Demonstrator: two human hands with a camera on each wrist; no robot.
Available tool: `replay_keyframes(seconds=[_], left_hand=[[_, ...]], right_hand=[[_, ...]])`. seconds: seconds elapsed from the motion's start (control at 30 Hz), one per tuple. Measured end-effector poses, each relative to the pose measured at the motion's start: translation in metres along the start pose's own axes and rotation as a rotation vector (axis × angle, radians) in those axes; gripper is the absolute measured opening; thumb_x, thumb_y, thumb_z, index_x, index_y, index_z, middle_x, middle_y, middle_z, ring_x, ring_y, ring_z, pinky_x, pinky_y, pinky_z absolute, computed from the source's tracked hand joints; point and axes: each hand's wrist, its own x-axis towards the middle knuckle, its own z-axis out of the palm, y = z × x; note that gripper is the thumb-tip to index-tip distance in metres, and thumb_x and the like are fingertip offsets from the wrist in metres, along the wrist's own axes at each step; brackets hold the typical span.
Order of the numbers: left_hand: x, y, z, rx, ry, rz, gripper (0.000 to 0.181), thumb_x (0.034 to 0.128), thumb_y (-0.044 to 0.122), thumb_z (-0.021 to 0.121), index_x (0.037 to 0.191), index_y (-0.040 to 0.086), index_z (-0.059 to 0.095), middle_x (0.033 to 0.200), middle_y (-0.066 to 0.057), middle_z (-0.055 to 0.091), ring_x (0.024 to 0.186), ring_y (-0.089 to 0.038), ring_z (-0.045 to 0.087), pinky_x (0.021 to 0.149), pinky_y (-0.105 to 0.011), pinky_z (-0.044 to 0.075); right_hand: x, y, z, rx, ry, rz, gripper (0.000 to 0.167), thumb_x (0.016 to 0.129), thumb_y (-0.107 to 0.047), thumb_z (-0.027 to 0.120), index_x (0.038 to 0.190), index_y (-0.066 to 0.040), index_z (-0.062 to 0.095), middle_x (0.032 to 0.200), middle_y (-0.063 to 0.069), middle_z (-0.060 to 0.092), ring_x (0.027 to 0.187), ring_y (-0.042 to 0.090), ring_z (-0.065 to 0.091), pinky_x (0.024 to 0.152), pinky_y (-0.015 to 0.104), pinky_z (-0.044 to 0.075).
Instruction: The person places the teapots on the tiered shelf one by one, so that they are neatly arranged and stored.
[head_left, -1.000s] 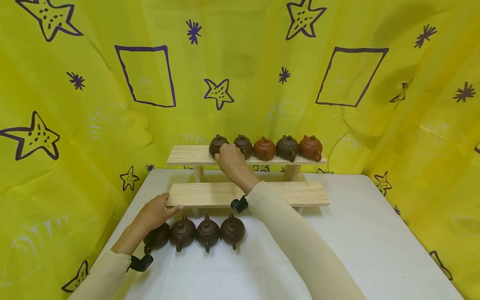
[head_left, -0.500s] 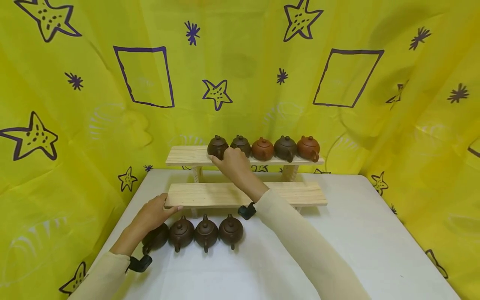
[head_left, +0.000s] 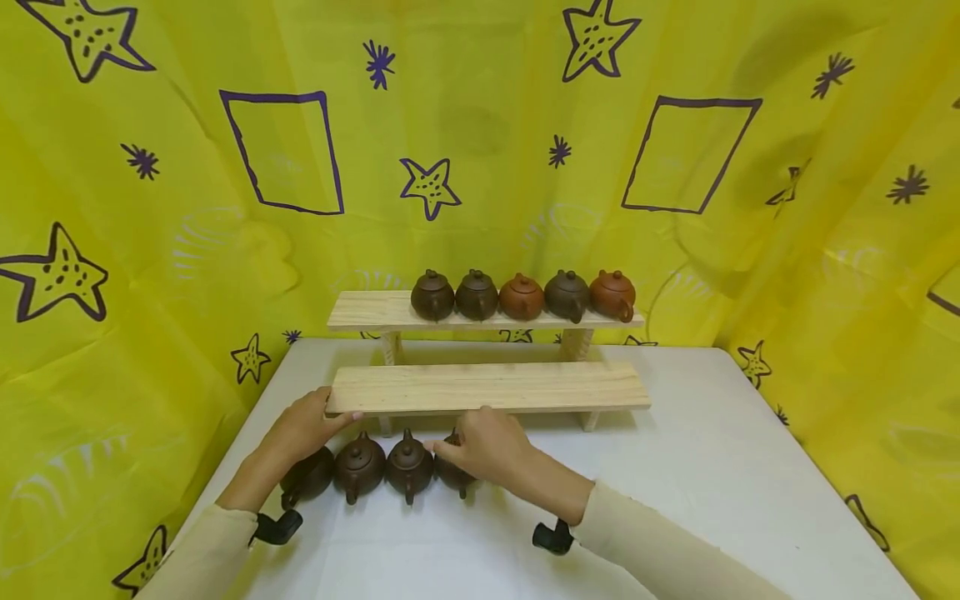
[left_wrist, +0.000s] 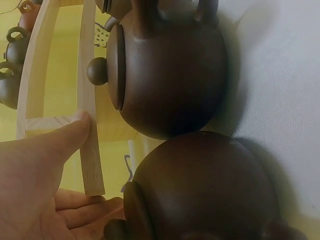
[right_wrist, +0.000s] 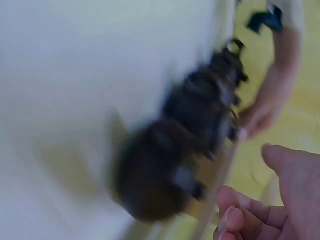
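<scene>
The step in hand appears to be reaching for the rightmost teapot [head_left: 452, 477], which stands in front of the lower shelf [head_left: 487, 387]; the right hand [head_left: 491, 450] is at it, thumb and fingers apart, though contact I cannot tell. The left hand [head_left: 300, 425] grips this shelf's left end. Next move probably calls for closing the right fingers without knocking the neighbouring teapot [head_left: 409, 471].

Booth [head_left: 787, 250] with patterned yellow curtains [head_left: 495, 237]
</scene>
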Motion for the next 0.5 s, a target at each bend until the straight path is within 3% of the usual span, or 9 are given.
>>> replay_keyframes(seconds=[0.23, 0.5], left_hand=[[0.000, -0.003, 0.001, -0.012, 0.000, 0.003, 0.084, 0.1021, 0.045, 0.069, 0.147, -0.020, 0.042, 0.140, -0.042, 0.055, 0.127, -0.055, 0.057, 0.103, -0.065, 0.048], [-0.001, -0.003, 0.001, -0.005, 0.002, 0.005, 0.083, 0.1021, 0.044, 0.069, 0.145, -0.021, 0.043, 0.138, -0.042, 0.056, 0.126, -0.055, 0.058, 0.103, -0.065, 0.048]], right_hand=[[-0.036, 0.001, 0.035, -0.008, -0.095, 0.075, 0.069, 0.092, -0.053, 0.078, 0.049, -0.022, 0.033, 0.049, -0.012, 0.026, 0.047, 0.004, 0.030, 0.042, 0.022, 0.031], [-0.049, 0.009, 0.041, 0.019, -0.088, 0.130, 0.056, 0.096, -0.033, 0.076, 0.055, -0.019, 0.041, 0.055, -0.005, 0.042, 0.050, 0.007, 0.037, 0.043, 0.023, 0.033]])
